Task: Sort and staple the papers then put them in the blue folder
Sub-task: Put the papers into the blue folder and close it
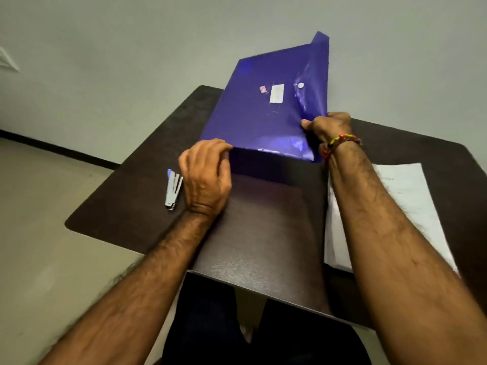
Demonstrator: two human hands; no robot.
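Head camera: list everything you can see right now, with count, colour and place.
folder: one, blue, tilted up off the far middle of the table, flap lifted at its right edge
snap button: one, white, on the folder near the flap
labels: two, one white and one small reddish, on the folder's face
papers: one white stack, flat on the table's right side, partly under the right forearm
stapler: one, silver with a blue end, on the table's left side
table: one, dark brown
bracelet: one, red and yellow, on the right wrist
left hand: grip on the folder's near left corner
right hand: grip on the folder's right edge by the flap
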